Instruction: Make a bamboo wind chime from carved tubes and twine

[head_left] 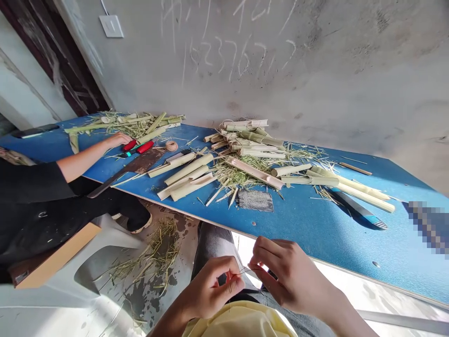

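Note:
My left hand [214,286] and my right hand [292,276] are close together above my lap, in front of the table edge. Both are closed in a pinch, fingertips nearly meeting. A thin dark thread [244,270] runs between them, and loose lengths of it hang below; whether it is string or fine wire I cannot tell. Beyond my hands, a grey abrasive-looking rectangle [256,200] lies flat near the blue table's [301,224] front edge. Split bamboo pieces [191,175] lie behind it to the left.
Bamboo pieces and shavings [231,171] are heaped mid-table. At the left, a co-worker's hand [118,139] is beside red-handled tools [144,147], a broad blade [143,161] and a twine roll [171,146]. A black-and-blue tool [361,210] lies right. Shavings [157,252] litter the floor.

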Action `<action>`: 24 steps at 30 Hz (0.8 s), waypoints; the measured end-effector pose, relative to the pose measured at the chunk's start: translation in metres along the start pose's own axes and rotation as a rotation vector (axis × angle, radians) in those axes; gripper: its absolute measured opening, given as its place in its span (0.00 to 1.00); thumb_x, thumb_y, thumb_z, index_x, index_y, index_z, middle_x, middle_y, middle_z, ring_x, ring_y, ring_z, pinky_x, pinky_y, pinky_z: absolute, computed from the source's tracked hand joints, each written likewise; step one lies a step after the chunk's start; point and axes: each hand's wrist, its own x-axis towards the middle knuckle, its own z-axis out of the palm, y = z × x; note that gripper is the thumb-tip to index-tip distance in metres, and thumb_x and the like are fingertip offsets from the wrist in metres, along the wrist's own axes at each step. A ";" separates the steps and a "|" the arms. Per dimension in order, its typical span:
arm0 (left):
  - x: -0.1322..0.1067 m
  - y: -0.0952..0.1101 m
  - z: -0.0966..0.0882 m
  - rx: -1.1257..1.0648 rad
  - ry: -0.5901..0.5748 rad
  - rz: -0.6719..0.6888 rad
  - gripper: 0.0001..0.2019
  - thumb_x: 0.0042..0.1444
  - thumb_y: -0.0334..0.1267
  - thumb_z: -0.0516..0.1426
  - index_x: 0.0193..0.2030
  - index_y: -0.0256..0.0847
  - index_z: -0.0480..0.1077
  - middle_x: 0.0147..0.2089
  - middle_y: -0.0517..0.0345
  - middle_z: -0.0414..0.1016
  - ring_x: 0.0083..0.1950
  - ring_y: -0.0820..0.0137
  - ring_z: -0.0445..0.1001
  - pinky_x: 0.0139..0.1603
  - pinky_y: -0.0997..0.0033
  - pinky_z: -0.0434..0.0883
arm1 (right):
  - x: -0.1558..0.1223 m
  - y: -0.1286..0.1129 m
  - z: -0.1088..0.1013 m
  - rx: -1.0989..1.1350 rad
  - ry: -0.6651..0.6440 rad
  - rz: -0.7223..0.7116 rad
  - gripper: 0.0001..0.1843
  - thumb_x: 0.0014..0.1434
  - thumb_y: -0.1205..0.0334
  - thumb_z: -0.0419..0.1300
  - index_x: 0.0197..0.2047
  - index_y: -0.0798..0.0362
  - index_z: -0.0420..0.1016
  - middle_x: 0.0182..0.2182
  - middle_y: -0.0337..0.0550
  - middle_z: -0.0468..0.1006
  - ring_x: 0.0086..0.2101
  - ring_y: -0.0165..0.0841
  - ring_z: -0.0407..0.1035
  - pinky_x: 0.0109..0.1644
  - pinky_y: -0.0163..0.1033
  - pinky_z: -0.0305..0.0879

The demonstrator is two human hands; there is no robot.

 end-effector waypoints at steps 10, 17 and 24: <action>0.021 0.016 0.011 -0.071 0.147 0.121 0.28 0.72 0.58 0.52 0.25 0.41 0.59 0.24 0.61 0.64 0.28 0.73 0.64 0.34 0.71 0.61 | -0.001 -0.001 0.027 0.531 0.262 0.158 0.03 0.72 0.67 0.58 0.43 0.51 0.71 0.37 0.41 0.77 0.36 0.28 0.70 0.38 0.32 0.65; 0.022 0.007 0.028 -0.166 -0.098 -0.225 0.25 0.69 0.63 0.53 0.43 0.40 0.70 0.29 0.61 0.70 0.26 0.74 0.69 0.27 0.77 0.66 | -0.035 0.007 0.020 0.629 0.225 0.474 0.10 0.74 0.57 0.58 0.41 0.52 0.74 0.29 0.38 0.78 0.28 0.26 0.69 0.30 0.29 0.60; 0.034 0.011 0.040 0.051 0.000 -0.283 0.30 0.68 0.68 0.50 0.46 0.45 0.82 0.36 0.54 0.79 0.37 0.68 0.75 0.43 0.74 0.73 | -0.063 0.024 0.001 0.396 0.172 0.334 0.14 0.71 0.50 0.63 0.43 0.53 0.76 0.32 0.40 0.80 0.29 0.27 0.72 0.35 0.32 0.63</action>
